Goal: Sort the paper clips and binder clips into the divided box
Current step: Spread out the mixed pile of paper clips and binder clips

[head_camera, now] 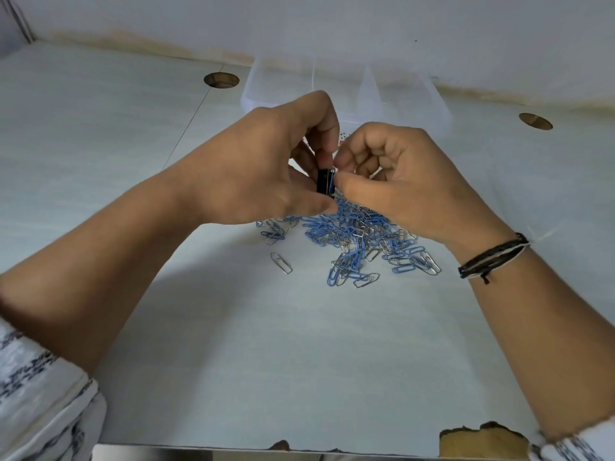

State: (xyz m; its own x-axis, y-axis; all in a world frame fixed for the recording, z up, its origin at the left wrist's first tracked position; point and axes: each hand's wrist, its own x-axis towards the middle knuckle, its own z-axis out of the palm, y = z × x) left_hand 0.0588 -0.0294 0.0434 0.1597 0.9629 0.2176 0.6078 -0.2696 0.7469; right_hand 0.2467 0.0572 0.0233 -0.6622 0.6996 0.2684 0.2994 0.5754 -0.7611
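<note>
Together, two hands around one binder clip.

Bare forearms; white sleeves with grey-black print — the right wrist wears black-and-white cord bracelets.

Both forearms reach forward from the lower corners and converge in the middle, bare below patterned white sleeves. The left hand is turned with its back to the camera, thumb lying along the lower edge and fingers curled inward, pinching a small black binder clip between thumb and fingertips. The right hand is closed in a loose fist, its thumb and forefinger meeting at that same clip. Dark and white cord bracelets circle the right wrist.
</note>
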